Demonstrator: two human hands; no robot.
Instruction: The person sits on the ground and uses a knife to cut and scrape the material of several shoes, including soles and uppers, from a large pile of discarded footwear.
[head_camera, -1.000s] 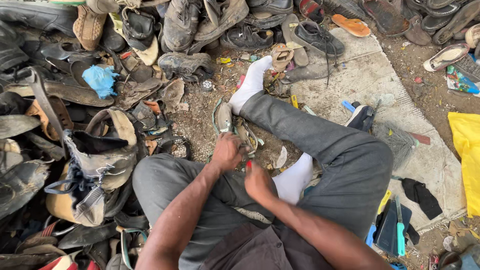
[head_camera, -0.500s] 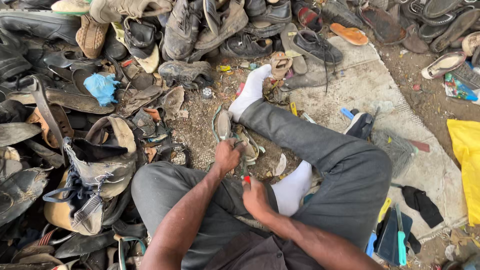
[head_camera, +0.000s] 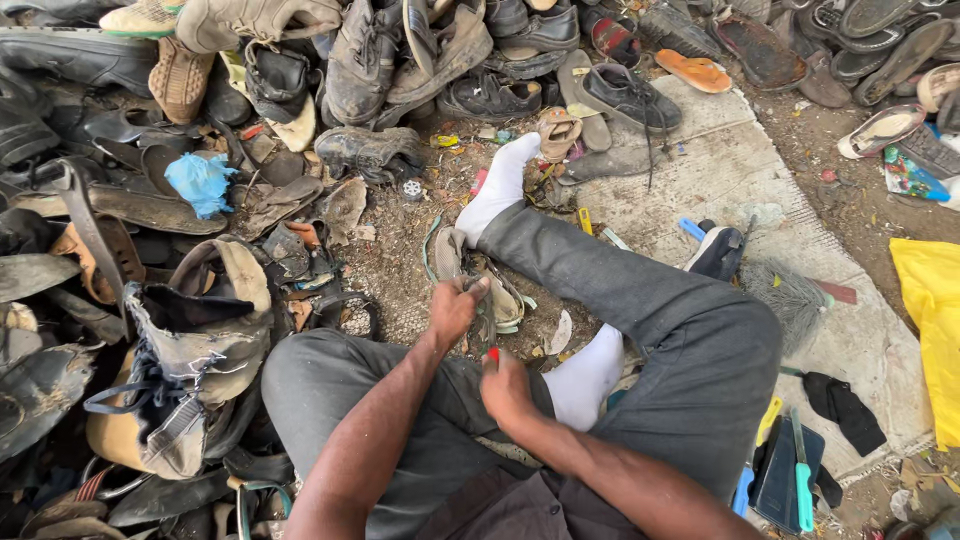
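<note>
The left hand (head_camera: 455, 310) has crept a little further out and its fingers (head_camera: 478, 288) now pinch the worn sandal (head_camera: 478, 282) lying on the ground just beyond them, while the right hand (head_camera: 505, 388), just behind, curls closed around a small red tool (head_camera: 493, 353).

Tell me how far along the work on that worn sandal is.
Done: nothing on the sandal looks finished; it lies on the ground between the legs. In hand: the left hand grips its edge, and the right hand holds a small red-tipped tool just beside it. Left: a large heap of worn shoes surrounds the person.
</note>
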